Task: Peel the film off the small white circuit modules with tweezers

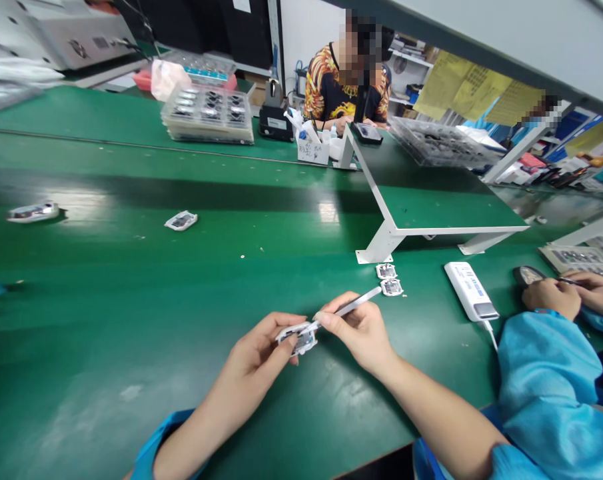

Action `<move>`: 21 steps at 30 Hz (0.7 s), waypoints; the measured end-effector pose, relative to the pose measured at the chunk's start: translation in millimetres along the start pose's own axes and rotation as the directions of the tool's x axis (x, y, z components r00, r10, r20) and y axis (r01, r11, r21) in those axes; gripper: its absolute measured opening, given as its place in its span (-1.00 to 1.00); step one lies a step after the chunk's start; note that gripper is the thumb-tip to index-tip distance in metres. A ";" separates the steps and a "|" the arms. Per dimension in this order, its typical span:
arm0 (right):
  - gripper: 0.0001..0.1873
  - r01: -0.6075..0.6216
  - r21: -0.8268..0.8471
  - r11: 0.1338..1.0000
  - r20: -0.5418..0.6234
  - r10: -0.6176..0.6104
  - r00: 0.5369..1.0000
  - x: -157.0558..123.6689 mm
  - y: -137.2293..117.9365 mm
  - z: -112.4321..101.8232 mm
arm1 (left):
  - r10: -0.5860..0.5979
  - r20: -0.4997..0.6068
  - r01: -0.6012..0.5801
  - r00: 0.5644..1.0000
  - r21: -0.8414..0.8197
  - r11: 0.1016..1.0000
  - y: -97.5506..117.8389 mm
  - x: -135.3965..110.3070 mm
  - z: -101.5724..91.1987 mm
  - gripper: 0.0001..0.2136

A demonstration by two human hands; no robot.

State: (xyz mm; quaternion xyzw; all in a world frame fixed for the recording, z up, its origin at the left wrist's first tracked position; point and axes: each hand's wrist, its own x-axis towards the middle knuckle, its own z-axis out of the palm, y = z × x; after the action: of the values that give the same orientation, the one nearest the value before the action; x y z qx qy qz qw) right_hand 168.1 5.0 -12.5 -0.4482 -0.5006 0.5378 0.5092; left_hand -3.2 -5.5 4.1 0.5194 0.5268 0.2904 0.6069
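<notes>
Hands (256, 352) (364, 337) close, casing (307, 341) in left, tool (360, 301) in right — apparently touching

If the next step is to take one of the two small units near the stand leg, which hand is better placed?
Probably the right hand: it is nearer to the two small units, though it holds a slim tool. The left hand is farther and holds another unit.
</notes>
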 end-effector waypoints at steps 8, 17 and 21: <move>-0.83 -0.008 0.055 0.998 0.003 0.008 1.000 -0.8 1.3 -0.1 | -0.011 0.010 0.011 1.000 0.014 1.000 2.7 -1.0 0.7 -0.60; -0.87 0.058 0.013 0.998 0.019 -0.059 0.998 -1.9 4.6 -2.3 | -0.032 0.030 0.031 0.999 0.032 0.999 -4.3 0.3 -0.1 -0.53; -0.90 0.110 0.002 0.994 0.030 -0.111 0.993 -3.3 4.1 -2.5 | -0.034 0.016 0.034 0.999 0.029 0.999 -5.0 0.3 -0.4 -0.52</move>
State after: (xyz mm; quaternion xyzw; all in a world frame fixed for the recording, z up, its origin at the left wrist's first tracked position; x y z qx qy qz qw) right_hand 170.4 2.0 -16.9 -0.4117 -0.5321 0.5155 0.5307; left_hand -4.5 -6.6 -0.6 0.5216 0.5346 0.2679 0.6086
